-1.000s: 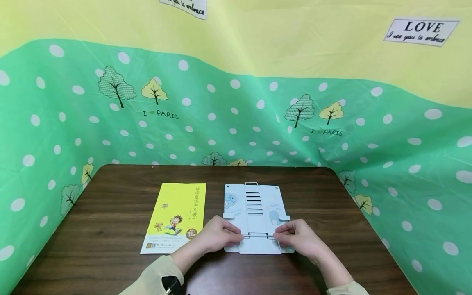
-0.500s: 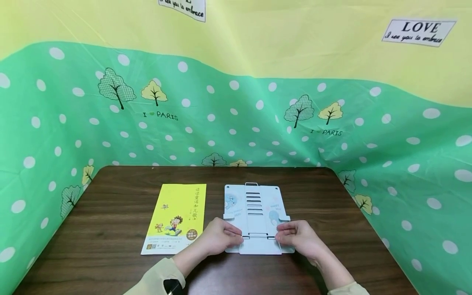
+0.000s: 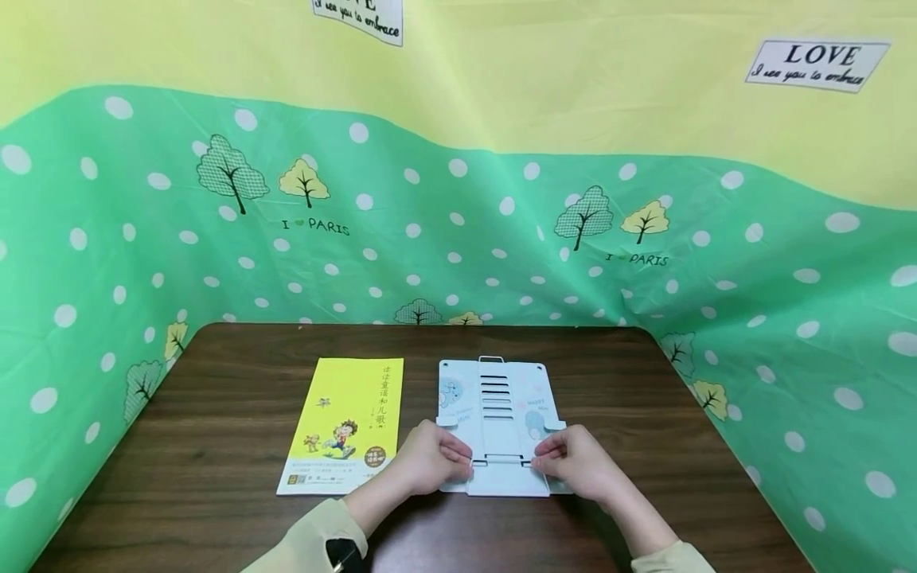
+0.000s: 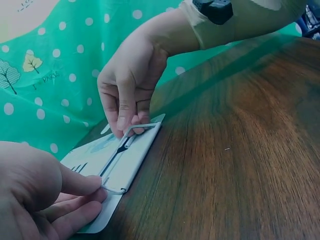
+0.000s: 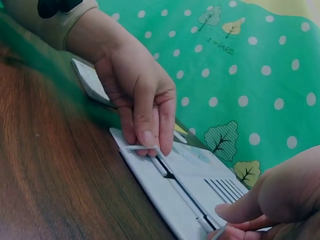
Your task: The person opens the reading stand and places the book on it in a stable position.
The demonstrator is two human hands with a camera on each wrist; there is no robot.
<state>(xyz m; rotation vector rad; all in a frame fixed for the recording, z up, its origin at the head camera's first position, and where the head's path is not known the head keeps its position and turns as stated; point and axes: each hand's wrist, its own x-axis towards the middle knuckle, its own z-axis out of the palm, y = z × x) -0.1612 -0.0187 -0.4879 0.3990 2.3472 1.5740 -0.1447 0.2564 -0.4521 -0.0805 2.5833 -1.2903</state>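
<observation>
A pale book stand (image 3: 494,436) lies flat on the table, with a column of slots and printed cartoon animals. Across its lower part runs a thin wire bracket (image 4: 114,157), whose bent ends stand up from the panel in the wrist views. My left hand (image 3: 428,458) pinches the bracket's left end between thumb and fingers. At the right end, my right hand (image 3: 582,463) pinches it the same way. The fingertips of both hands are right at the panel's surface. A small wire loop (image 3: 491,359) sticks out past the stand's far edge.
To the left of the stand, a yellow children's book (image 3: 351,398) lies flat, close to the left forearm. The dark wooden table (image 3: 645,414) is backed by a green and yellow patterned curtain (image 3: 458,239) on its far and side edges.
Both hands stay at the wire bracket's ends, with the fingers sinking very slightly toward the panel. The stand and book keep their places; the head view has shifted a little.
</observation>
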